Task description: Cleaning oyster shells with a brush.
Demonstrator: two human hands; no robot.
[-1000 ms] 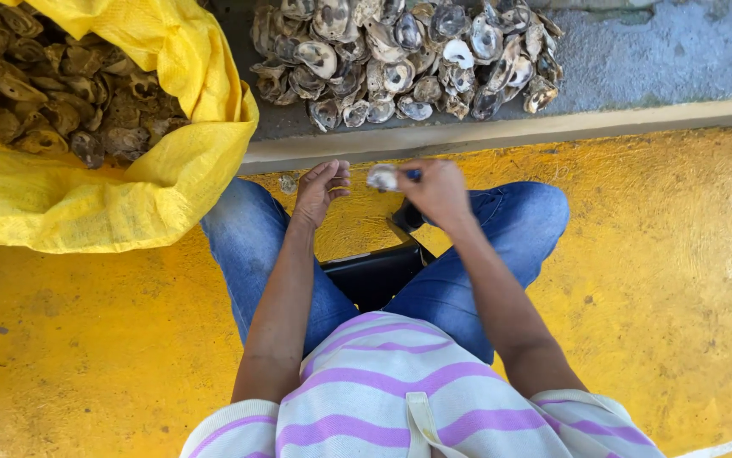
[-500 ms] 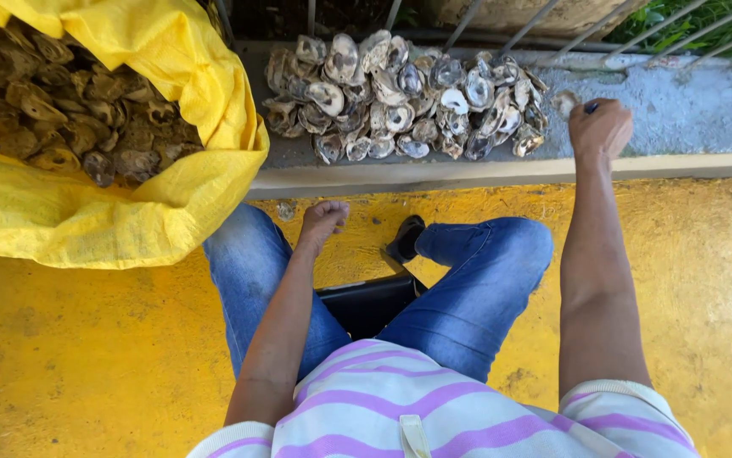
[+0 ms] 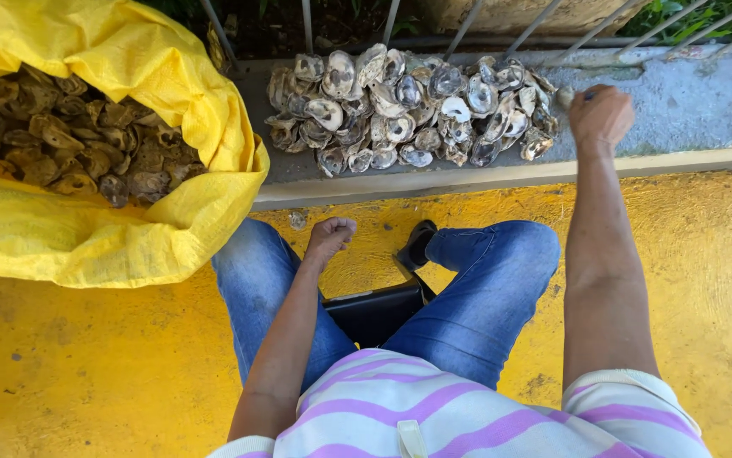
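Oyster shells: a grey-white heap [image 3: 408,110] lies on the concrete ledge [image 3: 688,110], just in front of the metal railing bars [image 3: 306,21].
Right hand: [image 3: 601,114] stretched out over the ledge just beside the heap's right edge, fingers curled shut around something small; what it is I cannot tell.
Left hand: [image 3: 329,237] hangs between the knees, loosely curled, holding nothing.
Yellow sack: [image 3: 111,229] wide open, on the left, full of brownish shells [image 3: 69,144].
Floor: yellow-painted [image 3: 705,271].
Person: seated, blue jeans, striped shirt.
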